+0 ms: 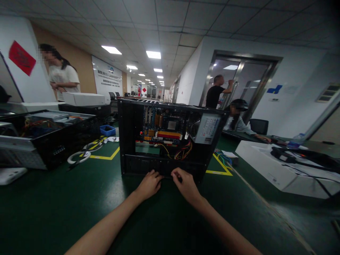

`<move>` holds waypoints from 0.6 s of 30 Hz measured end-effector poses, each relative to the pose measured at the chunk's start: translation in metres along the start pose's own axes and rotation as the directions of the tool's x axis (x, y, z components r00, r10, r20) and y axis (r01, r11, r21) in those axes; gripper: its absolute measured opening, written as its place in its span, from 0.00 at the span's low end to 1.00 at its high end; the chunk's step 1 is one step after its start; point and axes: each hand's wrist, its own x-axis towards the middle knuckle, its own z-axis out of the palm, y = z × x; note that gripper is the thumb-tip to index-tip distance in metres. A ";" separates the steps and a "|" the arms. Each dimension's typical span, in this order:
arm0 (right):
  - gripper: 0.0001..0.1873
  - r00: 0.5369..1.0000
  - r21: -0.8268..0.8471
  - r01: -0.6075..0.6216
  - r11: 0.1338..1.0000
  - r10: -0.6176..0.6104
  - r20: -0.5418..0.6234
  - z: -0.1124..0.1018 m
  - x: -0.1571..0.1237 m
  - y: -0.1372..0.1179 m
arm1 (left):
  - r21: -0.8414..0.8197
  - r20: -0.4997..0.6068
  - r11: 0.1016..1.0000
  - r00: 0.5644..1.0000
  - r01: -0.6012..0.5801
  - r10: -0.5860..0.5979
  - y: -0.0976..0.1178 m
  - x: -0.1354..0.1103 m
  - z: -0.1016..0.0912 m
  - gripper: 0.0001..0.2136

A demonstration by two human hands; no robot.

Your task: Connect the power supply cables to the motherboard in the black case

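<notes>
A black computer case point(164, 164) stands upright on the green table, its open side facing me. Inside are a motherboard point(150, 122), a silver power supply point(208, 129) at the upper right and a bundle of coloured cables point(186, 150). My left hand point(151, 184) is at the case's lower front edge with fingers curled together; whatever they hold is hidden. Just right of it, my right hand point(185, 182) has thumb and forefinger pinched near the lower panel. Anything between those fingertips is too small to make out.
On the left lie another opened case point(50, 145), a blue tray point(107, 130) and a coiled white cable point(77, 157). A white box point(281, 170) bearing black gear sits to the right. Yellow tape point(220, 173) marks the table point(127, 219). Several people are farther back.
</notes>
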 end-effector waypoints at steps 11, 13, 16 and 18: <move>0.10 0.933 -0.228 0.254 0.940 -0.176 0.315 0.041 -0.054 0.012 | -0.001 -0.017 1.000 1.000 0.004 -0.004 0.000 0.000 0.001 0.14; 0.10 0.931 -0.238 0.269 0.933 -0.188 0.314 0.042 -0.053 0.011 | 0.001 -0.007 1.000 1.000 0.002 -0.002 0.000 0.000 0.000 0.14; 0.09 0.929 -0.243 0.278 0.929 -0.196 0.314 0.043 -0.052 0.010 | 0.005 -0.001 1.000 1.000 0.006 -0.006 0.000 0.000 0.000 0.14; 0.09 0.928 -0.248 0.280 0.927 -0.196 0.316 0.043 -0.052 0.010 | 0.002 -0.006 1.000 1.000 0.007 -0.007 -0.001 0.000 0.001 0.14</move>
